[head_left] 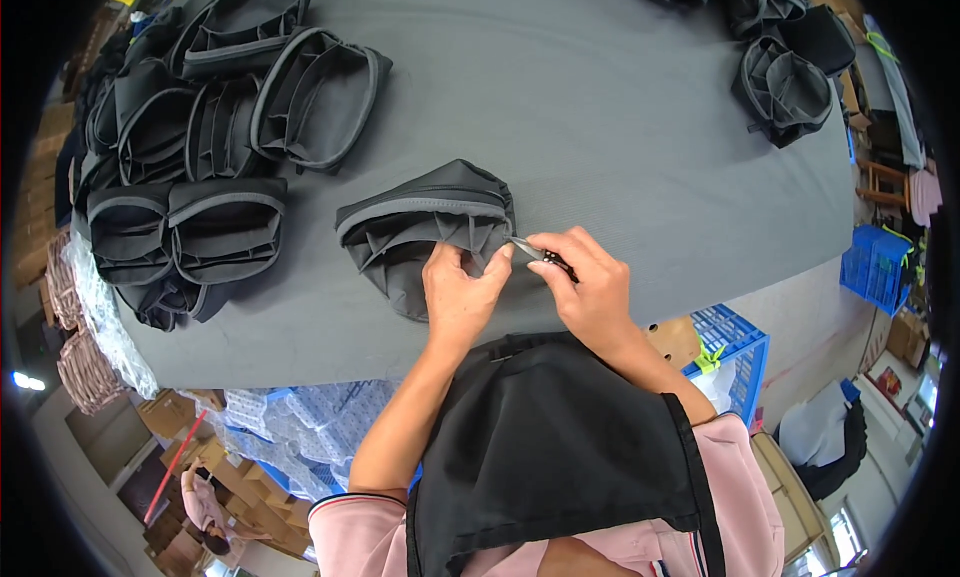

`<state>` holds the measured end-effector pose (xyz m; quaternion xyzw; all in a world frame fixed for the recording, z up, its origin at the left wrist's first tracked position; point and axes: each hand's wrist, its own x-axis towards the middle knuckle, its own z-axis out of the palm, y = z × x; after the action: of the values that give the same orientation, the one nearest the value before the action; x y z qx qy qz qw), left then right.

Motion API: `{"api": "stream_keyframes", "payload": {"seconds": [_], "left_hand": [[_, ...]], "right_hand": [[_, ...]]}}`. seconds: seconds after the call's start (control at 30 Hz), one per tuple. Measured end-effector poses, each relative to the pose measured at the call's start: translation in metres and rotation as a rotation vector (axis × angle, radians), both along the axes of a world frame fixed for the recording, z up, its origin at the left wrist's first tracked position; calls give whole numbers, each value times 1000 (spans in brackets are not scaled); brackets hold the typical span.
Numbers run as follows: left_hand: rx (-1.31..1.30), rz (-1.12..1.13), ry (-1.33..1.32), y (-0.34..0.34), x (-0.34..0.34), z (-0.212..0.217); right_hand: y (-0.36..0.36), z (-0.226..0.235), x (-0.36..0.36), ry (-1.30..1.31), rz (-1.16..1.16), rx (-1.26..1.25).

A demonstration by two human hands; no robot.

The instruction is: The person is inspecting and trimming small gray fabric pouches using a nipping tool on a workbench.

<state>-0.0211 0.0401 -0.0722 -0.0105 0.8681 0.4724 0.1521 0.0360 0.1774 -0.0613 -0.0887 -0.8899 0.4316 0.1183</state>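
A black zippered pouch [405,252] with inner dividers lies unzipped on the grey table in front of me. My left hand [462,282] pinches its near edge at the right end, thumb and fingers closed on the fabric. In my right hand [590,274] is a pair of small thread snips [540,254] with silver blades and a dark handle. Their tip touches or nearly touches the pouch's right corner, close to the zipper end and my left thumb. Whether the blades are apart there is too small to tell.
Several similar black pouches [318,102] crowd the left of the grey table [600,127]. More pouches [785,87] sit at the far right. Blue crates [735,332] stand below the near edge, beside clear plastic wrapping [300,427]. Another person [203,507] is at the lower left, among cardboard boxes.
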Motion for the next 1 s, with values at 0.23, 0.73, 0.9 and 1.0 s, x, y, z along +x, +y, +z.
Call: {"api": "stream_keyframes", "payload": {"seconds": [0.23, 0.73, 0.9, 1.0], "left_hand": [[22, 22, -53, -1, 0, 0], [322, -7, -562, -15, -27, -3], [219, -61, -574, -17, -31, 2], [232, -68, -548, -15, -30, 3]], "right_hand": [[3, 7, -5, 27, 30, 169], [13, -10, 7, -57, -17, -275], [8, 8, 9, -124, 141, -134], [8, 10, 9, -133, 186, -90]]}}
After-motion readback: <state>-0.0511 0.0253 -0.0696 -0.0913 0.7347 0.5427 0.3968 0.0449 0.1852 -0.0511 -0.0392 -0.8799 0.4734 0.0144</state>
